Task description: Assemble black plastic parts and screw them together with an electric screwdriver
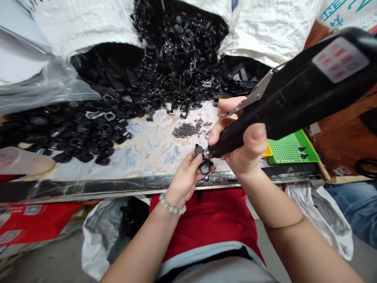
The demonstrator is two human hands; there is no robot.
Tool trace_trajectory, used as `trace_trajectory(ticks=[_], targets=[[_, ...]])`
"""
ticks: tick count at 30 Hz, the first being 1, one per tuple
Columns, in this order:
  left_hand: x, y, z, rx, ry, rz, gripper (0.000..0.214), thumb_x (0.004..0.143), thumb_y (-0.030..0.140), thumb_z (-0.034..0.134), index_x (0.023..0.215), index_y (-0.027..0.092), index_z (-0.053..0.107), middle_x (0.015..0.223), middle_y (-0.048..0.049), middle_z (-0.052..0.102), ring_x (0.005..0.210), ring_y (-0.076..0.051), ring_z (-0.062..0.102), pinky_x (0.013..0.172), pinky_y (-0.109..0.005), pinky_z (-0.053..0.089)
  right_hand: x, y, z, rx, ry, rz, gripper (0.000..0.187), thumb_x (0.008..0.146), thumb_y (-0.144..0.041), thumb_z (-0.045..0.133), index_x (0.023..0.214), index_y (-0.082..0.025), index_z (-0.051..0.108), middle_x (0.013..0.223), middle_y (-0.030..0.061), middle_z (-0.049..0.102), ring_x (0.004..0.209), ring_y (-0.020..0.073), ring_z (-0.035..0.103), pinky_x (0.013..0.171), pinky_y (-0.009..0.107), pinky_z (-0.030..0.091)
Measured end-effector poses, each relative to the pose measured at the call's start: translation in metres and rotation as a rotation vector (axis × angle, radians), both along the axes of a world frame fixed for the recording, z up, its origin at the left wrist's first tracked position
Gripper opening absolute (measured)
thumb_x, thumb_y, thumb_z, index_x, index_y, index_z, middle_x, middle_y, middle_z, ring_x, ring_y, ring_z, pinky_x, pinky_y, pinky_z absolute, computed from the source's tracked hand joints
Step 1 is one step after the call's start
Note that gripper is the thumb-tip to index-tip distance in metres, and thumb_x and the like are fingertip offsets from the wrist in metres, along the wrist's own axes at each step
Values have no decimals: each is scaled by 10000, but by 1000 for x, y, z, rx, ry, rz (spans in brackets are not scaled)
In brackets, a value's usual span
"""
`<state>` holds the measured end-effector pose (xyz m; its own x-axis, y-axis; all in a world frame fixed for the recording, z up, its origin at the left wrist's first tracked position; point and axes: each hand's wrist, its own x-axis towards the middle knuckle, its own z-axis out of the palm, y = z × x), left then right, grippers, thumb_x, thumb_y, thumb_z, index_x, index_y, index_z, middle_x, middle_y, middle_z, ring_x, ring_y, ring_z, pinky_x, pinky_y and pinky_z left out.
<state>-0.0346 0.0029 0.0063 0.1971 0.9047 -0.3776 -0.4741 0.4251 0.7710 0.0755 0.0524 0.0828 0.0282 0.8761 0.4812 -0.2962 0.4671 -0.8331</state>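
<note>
My right hand [246,145] is wrapped round a black electric screwdriver [294,92], which slants down to the left. Its metal tip meets a small black plastic part [205,167] above the table's front edge. That part is pinched in the fingers of my left hand [188,173], which has a beaded bracelet at the wrist. Exactly where the tip sits on the part is too small to make out. Just beyond the hands lies a scatter of tiny dark screws [187,129] on the patterned tabletop [153,145].
Black plastic pieces [182,59] spill from white sacks [85,23] at the back. Black ring-shaped parts [76,133] are heaped at left, near a translucent cup [26,160]. A green basket [294,147] holding small black parts stands at right. Another person's jeans [350,208] show at far right.
</note>
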Motion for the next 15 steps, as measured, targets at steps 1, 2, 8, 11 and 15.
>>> trace_trajectory(ticks=[1,2,8,11,15], targets=[[-1,0,0,10,-12,-6,310,828,358,597,1072,192,501,923,-30,629,712,-112,649,645,-221,511,0,1,-1,12,24,26,451,696,-655,571,926,-270,613,578,-35,555,481,133,585,501,313,526],[-1,-1,-1,21,-24,-13,329,834,367,591,1099,198,493,953,-37,630,734,-113,653,657,-218,513,0,2,-2,20,37,36,447,699,-645,577,934,-266,615,565,-38,555,468,129,578,499,309,523],[-5,-2,-6,53,-25,-46,365,861,387,551,1169,211,464,980,-40,629,741,-106,659,689,-228,533,-5,5,-8,56,34,-2,414,745,-586,569,935,-223,627,576,-30,583,548,135,632,543,281,534],[-6,-1,-7,68,-28,-54,370,863,384,549,1176,205,463,971,-40,631,763,-114,663,724,-245,540,-4,4,-8,42,-41,-26,430,743,-601,559,860,-195,642,622,-6,602,586,140,647,540,269,533],[-7,-2,-7,78,-43,-55,379,866,370,550,1194,203,458,979,-43,630,775,-119,666,737,-250,542,0,2,-7,-3,-175,-29,492,761,-652,488,790,-186,640,637,3,583,604,138,650,553,269,544]])
